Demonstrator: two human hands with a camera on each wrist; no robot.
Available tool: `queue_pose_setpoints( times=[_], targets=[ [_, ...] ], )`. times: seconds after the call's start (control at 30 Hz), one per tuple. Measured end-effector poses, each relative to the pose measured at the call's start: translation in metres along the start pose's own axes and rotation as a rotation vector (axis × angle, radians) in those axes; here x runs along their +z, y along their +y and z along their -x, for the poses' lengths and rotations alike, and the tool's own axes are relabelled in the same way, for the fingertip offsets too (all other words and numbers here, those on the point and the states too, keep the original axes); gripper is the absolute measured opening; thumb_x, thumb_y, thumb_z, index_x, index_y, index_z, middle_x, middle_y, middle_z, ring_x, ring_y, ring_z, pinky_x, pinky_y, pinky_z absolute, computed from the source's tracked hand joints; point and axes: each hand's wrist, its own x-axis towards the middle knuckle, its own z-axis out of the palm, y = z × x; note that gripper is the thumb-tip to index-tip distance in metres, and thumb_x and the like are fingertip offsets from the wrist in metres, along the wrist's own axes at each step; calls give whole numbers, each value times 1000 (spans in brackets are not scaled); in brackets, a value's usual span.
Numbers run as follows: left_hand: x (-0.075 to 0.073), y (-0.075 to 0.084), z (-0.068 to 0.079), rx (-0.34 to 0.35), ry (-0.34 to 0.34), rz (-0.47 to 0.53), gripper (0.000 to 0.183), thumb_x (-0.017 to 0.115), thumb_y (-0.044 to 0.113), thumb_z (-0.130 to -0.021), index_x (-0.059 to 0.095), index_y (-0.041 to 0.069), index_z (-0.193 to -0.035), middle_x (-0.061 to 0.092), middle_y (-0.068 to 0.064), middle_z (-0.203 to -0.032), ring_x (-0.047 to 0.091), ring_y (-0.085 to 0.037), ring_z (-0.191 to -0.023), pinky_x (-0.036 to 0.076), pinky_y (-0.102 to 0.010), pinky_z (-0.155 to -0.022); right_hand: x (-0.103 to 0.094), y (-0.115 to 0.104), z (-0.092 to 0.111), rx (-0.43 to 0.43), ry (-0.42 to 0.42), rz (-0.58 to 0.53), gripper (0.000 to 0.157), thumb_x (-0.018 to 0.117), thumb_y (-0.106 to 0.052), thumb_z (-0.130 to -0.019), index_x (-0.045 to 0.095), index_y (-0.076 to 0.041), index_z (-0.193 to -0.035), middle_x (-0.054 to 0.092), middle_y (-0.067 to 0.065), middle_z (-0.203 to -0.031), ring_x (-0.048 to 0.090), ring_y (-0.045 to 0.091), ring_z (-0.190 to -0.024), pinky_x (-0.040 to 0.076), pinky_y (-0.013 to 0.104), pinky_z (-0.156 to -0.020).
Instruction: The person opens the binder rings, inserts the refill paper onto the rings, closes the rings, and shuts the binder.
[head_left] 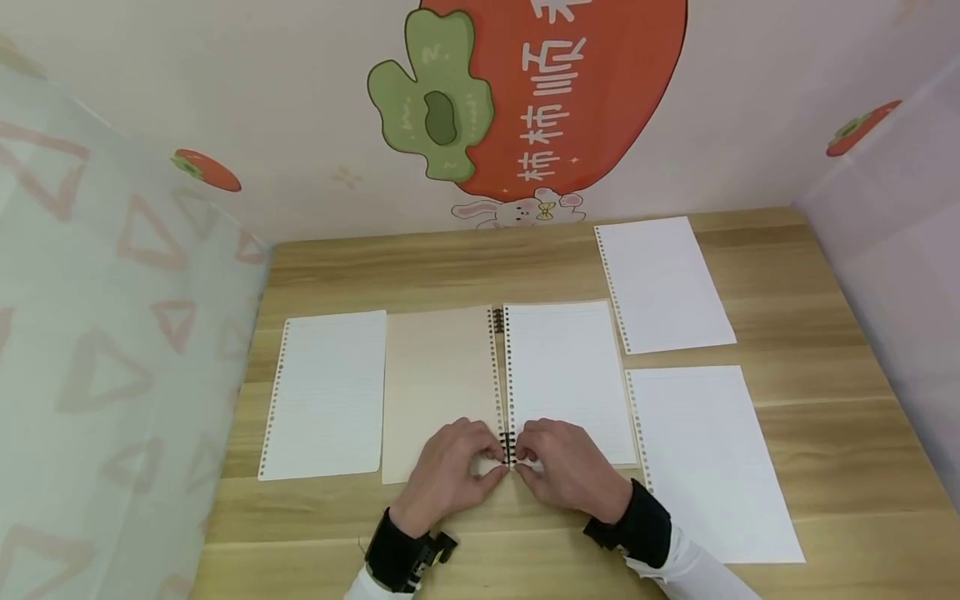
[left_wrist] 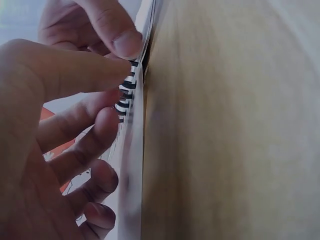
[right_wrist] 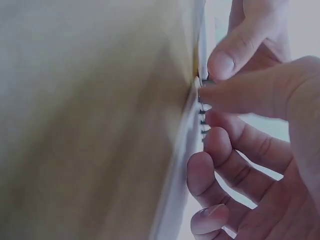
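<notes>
Left hand (head_left: 459,468) and right hand (head_left: 568,467), fingers curled, pinched at the lower rings (head_left: 507,447) of the notebook (head_left: 438,375), frame centre – whether closed, unclear – while three sheets (head_left: 326,400) lay unbound

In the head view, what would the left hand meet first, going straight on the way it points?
The left hand would most likely meet the lower black rings, which it seems to pinch, then the right hand just beyond; the exact gap is unclear.
</notes>
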Motion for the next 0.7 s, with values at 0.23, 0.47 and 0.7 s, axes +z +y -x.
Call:
queue_pose_setpoints(
  times=[0.23,0.47,0.7],
  targets=[
    [-1,-1,-4,13,22,-2,41,85,41,-80,71,23,-114,63,13,-111,60,-5,-102,53,-27,-86,-5,3,-4,14,0,19,35,85,-34,-77,76,-18,-107,58,-10,-82,48,3,-69,44,22,-59],
    [-6,-5,-6,-17,3,-27,45,84,42,-79,75,26,-120,63,14,-112,60,-4,-105,54,-28,-87,-6,3,-6,35,-13,19,40,85,-36,-80,77,-19,-115,57,-10,-82,46,3,-69,43,22,-59],
    [-6,-4,-3,-28,-9,-51,41,83,44,-81,77,28,-118,63,16,-109,59,-5,-100,53,-27,-82,-6,3,-4,47,-39,-1,37,84,-35,-80,78,-20,-114,56,-11,-81,46,3,-68,41,20,-58]
  ],
)
